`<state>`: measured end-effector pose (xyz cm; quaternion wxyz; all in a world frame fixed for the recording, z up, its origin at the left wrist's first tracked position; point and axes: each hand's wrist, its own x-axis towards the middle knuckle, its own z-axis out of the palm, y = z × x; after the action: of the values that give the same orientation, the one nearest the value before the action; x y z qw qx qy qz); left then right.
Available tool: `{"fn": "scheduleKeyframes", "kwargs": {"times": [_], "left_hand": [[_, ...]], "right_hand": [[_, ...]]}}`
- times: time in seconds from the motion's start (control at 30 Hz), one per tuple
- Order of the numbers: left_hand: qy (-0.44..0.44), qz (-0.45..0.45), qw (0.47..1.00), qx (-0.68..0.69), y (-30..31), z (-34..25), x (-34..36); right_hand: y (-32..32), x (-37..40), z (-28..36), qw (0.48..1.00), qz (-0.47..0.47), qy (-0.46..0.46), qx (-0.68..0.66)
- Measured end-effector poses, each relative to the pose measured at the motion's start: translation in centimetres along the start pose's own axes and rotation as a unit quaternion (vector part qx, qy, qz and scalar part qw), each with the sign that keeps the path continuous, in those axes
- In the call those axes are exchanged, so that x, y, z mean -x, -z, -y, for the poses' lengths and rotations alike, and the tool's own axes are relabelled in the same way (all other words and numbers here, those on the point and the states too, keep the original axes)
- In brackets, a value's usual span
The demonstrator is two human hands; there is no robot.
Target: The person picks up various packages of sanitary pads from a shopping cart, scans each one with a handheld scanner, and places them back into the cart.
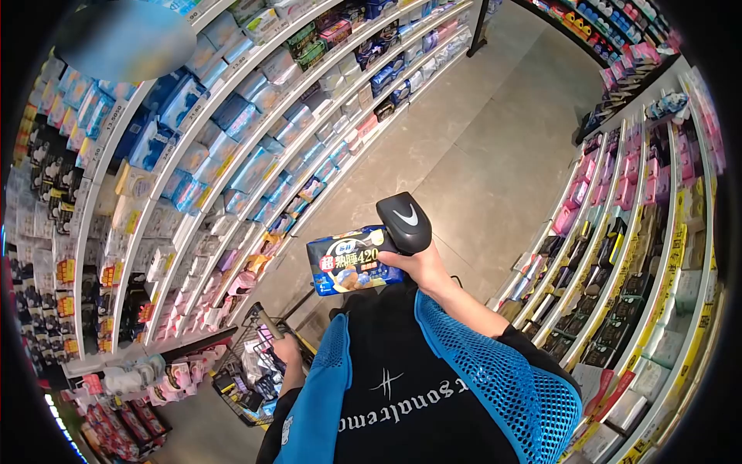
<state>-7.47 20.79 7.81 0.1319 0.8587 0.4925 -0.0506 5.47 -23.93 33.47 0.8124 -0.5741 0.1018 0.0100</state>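
The right hand [421, 267] is raised ahead of the chest, its bare forearm angled up and inward from the right shoulder, and the wrist is nearly straight. Its fingers [396, 261] are closed in a firm grip. The left hand [287, 352] is held low on the left, arm stretched downward, fingers curled closed.

Aisle between two runs of shelves

The left shelves [193, 178] and the right shelves [641, 232] flanked the floor [479, 139], which ran ahead between them. The right hand [421, 267] was out in front, a package [348, 263] just left of the scanner [403, 223] in it. Lower left, the left hand [286, 352] lay on the cart [232, 379].
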Motion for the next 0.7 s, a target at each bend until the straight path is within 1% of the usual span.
{"fn": "scheduleKeyframes", "kwargs": {"times": [0.03,0.07,0.23,0.4,0.47,0.5,0.6,0.7], "left_hand": [[0.006,-0.003,1.000,-0.013,0.2,-0.4,-0.3],[-0.014,-0.009,1.000,-0.021,-0.2,0.1,-0.6],[0.007,-0.003,1.000,-0.024,0.3,-0.9,-0.2],[0.029,0.025,0.999,-0.020,0.0,-0.9,-0.6],[0.023,0.019,0.999,-0.020,-0.1,-1.1,0.0],[0.022,0.015,0.999,-0.021,-0.3,-0.7,0.0],[0.053,0.026,0.998,-0.029,-1.4,-0.2,-0.4],[0.049,0.035,0.998,-0.003,-3.5,1.5,-1.3]], "right_hand": [[0.3,0.0,0.1,1.000,-0.002,-0.005,-0.007],[0.7,0.0,0.3,1.000,-0.004,-0.009,-0.014],[2.2,-0.4,0.9,0.999,-0.020,-0.018,-0.024],[3.7,-1.0,1.2,0.999,-0.025,-0.004,-0.046],[4.4,-1.3,1.0,0.998,-0.031,0.007,-0.048],[4.8,-1.5,0.7,0.998,-0.035,0.015,-0.041],[5.7,-2.0,0.2,0.998,-0.046,0.025,-0.026],[6.1,-2.5,0.5,0.998,-0.051,0.029,-0.019]]}}
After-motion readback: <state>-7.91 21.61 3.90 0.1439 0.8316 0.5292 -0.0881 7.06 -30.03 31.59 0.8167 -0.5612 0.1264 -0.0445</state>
